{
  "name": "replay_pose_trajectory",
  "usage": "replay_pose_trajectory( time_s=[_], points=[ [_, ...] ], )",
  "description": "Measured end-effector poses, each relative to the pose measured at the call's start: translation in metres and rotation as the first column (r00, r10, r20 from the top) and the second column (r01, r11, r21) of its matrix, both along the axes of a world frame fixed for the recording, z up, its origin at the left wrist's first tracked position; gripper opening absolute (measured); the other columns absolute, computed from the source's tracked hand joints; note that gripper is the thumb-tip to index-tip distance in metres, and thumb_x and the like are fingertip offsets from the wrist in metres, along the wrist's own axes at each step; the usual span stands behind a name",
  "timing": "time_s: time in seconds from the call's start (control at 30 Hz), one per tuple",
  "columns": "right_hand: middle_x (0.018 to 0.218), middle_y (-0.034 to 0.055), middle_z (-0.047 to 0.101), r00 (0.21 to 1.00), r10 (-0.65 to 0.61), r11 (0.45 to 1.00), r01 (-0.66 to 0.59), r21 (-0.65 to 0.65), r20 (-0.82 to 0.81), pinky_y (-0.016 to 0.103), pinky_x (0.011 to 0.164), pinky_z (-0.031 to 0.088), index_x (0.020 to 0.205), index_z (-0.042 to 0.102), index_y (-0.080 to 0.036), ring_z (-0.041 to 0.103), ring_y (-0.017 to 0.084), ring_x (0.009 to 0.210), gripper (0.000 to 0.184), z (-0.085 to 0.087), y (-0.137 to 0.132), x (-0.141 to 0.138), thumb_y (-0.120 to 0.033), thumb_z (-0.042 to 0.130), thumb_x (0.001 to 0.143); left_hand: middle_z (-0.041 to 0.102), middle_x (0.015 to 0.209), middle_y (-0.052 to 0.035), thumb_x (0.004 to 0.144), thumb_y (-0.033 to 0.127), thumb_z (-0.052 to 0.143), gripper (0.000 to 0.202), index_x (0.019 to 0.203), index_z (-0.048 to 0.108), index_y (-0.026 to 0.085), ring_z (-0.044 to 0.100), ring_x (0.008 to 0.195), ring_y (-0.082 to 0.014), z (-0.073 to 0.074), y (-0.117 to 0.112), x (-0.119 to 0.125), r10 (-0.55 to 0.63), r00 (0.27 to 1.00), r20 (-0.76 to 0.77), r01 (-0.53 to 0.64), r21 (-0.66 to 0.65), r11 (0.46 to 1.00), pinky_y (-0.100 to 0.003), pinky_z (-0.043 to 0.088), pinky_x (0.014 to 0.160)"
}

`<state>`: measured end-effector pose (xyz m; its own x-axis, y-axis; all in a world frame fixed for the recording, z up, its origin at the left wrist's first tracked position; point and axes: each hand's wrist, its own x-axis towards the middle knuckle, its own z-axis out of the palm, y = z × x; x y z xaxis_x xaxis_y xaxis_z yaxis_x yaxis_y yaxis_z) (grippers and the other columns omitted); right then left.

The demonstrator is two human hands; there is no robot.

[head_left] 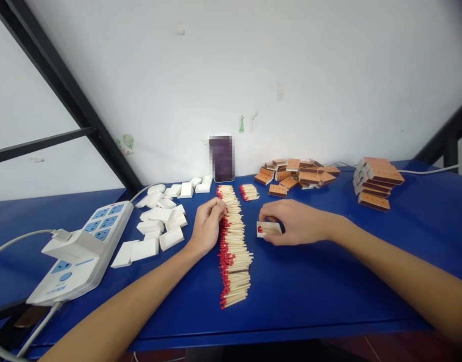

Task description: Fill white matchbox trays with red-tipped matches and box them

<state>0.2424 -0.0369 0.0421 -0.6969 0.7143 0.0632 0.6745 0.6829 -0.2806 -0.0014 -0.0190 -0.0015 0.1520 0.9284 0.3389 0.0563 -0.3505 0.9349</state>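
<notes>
My right hand [291, 221] grips a small white matchbox tray [259, 230] by its long sides on the blue table. A few red-tipped matches lie in that tray. To its left runs a long row of matches [236, 241], their red heads pointing left. My left hand [209, 223] is at the upper left edge of this row, thumb and fingers pressed together at the match heads; whether a match is between them is hidden. A small separate bunch of matches [249, 192] lies at the back, right of the row.
Several white trays [145, 249] are scattered on the left, beside a power strip [85, 251] with cables. Orange matchbox sleeves [309, 178] form a heap at the back; stacked matchboxes [380, 173] stand at right. A dark phone [222, 160] leans on the wall.
</notes>
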Motion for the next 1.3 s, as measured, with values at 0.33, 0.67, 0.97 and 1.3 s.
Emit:
replay_pose_trajectory(
  time_s=[0.33, 0.67, 0.97, 1.3],
  points=[
    [0.100, 0.0046, 0.068, 0.999, 0.017, 0.994, -0.014, -0.107, 0.032, 0.032, 0.071, 0.040, 0.096, 0.059, -0.022, 0.060, 0.023, 0.087, 0.029, 0.000, 0.001, 0.001, -0.046, 0.067, 0.081, 0.032, 0.054, 0.0057, 0.090, 0.035, 0.052, 0.032, 0.063, 0.048, 0.017, 0.027, 0.051, -0.0092, 0.000, 0.002, 0.001, 0.000, 0.998, 0.068, 0.003, -0.048, 0.999, -0.026, 0.019, 0.051],
    [0.085, 0.0066, 0.061, 0.969, -0.141, 0.965, 0.180, 0.190, -0.202, 0.033, 0.073, 0.040, 0.103, 0.063, -0.017, 0.055, 0.022, 0.081, 0.023, -0.020, 0.029, 0.009, -0.034, 0.048, 0.096, 0.033, 0.054, 0.0057, 0.088, 0.036, 0.051, 0.031, 0.063, 0.048, 0.018, 0.028, 0.051, -0.0096, 0.002, 0.001, 0.003, 0.011, 0.998, 0.059, -0.008, -0.046, 0.999, -0.027, 0.020, 0.052],
    [0.082, 0.0054, 0.064, 0.959, -0.243, 0.941, 0.270, 0.202, -0.146, 0.029, 0.067, 0.037, 0.107, 0.069, -0.017, 0.056, 0.019, 0.073, 0.025, -0.051, 0.061, -0.002, -0.026, 0.048, 0.095, 0.033, 0.054, 0.0054, 0.089, 0.036, 0.050, 0.031, 0.063, 0.047, 0.018, 0.028, 0.052, -0.0102, 0.002, -0.001, 0.004, 0.014, 0.999, 0.041, -0.012, -0.048, 0.999, -0.026, 0.021, 0.052],
    [0.086, 0.0046, 0.060, 0.960, -0.187, 0.957, 0.226, 0.181, -0.208, 0.028, 0.066, 0.037, 0.089, 0.058, -0.019, 0.052, 0.017, 0.075, 0.015, -0.050, 0.053, 0.002, -0.025, 0.047, 0.094, 0.041, 0.060, 0.0033, 0.091, 0.032, 0.047, 0.029, 0.065, 0.050, 0.018, 0.036, 0.057, -0.0117, 0.002, 0.002, -0.004, 0.105, 0.990, -0.090, -0.097, 0.089, 0.991, -0.026, 0.025, 0.054]
  ],
)
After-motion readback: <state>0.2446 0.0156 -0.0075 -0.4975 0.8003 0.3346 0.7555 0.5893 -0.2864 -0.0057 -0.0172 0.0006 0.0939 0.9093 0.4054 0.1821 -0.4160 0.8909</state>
